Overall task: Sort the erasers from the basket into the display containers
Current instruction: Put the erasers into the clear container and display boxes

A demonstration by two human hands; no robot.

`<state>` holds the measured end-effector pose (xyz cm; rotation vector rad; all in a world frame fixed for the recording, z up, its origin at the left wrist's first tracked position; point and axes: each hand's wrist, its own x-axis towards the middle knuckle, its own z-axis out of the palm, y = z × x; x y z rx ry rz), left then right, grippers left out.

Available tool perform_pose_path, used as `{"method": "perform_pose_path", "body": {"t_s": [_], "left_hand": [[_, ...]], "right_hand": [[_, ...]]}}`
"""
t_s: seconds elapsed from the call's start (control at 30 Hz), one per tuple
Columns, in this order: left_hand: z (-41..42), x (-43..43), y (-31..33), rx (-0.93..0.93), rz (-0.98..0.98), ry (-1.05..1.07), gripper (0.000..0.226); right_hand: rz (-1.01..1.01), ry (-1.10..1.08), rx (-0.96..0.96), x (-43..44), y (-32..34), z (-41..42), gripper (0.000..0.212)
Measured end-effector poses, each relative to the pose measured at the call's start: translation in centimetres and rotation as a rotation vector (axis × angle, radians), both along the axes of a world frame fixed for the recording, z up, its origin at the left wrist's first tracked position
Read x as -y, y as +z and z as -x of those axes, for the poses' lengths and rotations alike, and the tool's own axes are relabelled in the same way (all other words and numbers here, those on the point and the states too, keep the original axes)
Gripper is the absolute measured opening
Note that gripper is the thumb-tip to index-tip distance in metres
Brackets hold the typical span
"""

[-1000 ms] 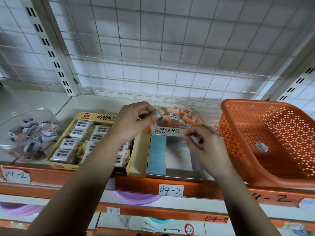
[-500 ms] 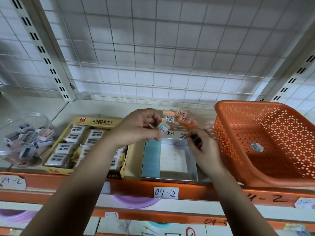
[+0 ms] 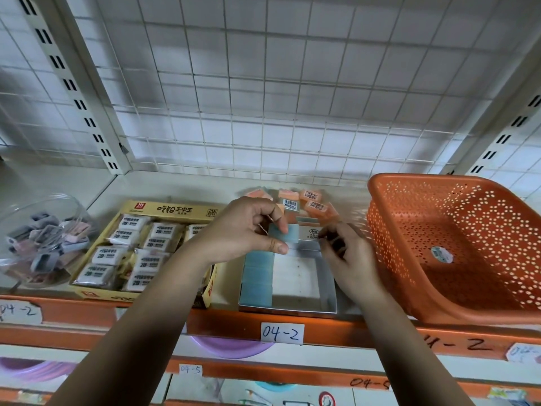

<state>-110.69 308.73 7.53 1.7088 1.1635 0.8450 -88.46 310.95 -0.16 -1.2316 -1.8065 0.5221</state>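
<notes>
The left hand (image 3: 248,230) is pinching a pale blue rectangular eraser (image 3: 283,235) above the shallow silver cardboard box (image 3: 287,309), probably aligning it with the row of blue erasers (image 3: 257,276) inside. The right hand (image 3: 347,253) is hovering curled at the box's rear edge; what its grip has, I cannot tell.

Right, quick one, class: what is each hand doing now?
Left hand: pinches a blue eraser above the box.
Right hand: curled by the box; cannot tell if it holds anything.
</notes>
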Motion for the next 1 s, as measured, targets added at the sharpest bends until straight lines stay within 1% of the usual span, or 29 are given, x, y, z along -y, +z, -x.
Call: {"method": "perform_pose_path", "body": {"t_s": [0.23, 0.3, 0.37, 0.4, 0.43, 0.57, 0.73, 0.93, 1.0], "left_hand": [[-0.8, -0.3, -0.2, -0.063, 0.002, -0.034, 0.036], [-1.3, -0.6, -0.2, -0.174, -0.021, -0.045, 0.037], [-2.0, -1.0, -0.1, -0.394, -0.088, -0.066, 0.035], [-2.4, -1.2, 0.0, -0.478, -0.12, -0.076, 0.033], [-2.8, -1.4, 0.0, -0.522, -0.138, -0.086, 0.028], [-3.8, -2.0, -0.2, -0.663, -0.177, -0.094, 0.017], [-4.3, -1.8, -0.5, -0.712, -0.248, -0.09, 0.011], [-4.3, -1.7, -1.1, -0.962, -0.533, -0.139, 0.012], [-3.9, -1.9, -1.1, -0.981, -0.533, -0.161, 0.016]], "right_hand": [[-0.007, 0.006, -0.007, -0.1, -0.1, 0.0, 0.017], [-0.007, 0.006, -0.003, -0.1, -0.1, -0.1, 0.018], [-0.002, 0.015, 0.001, -0.1, -0.2, -0.2, 0.018], [-0.003, 0.021, 0.004, -0.2, -0.2, -0.2, 0.018], [-0.005, 0.026, 0.007, -0.2, -0.2, -0.2, 0.018], [-0.021, 0.027, 0.018, -0.1, -0.1, -0.2, 0.016], [-0.057, 0.024, 0.034, 0.0, 0.1, -0.2, 0.017], [-0.06, 0.025, 0.035, -0.1, 0.0, -0.2, 0.016], [-0.057, 0.034, 0.022, -0.1, 0.0, -0.2, 0.013]]}}
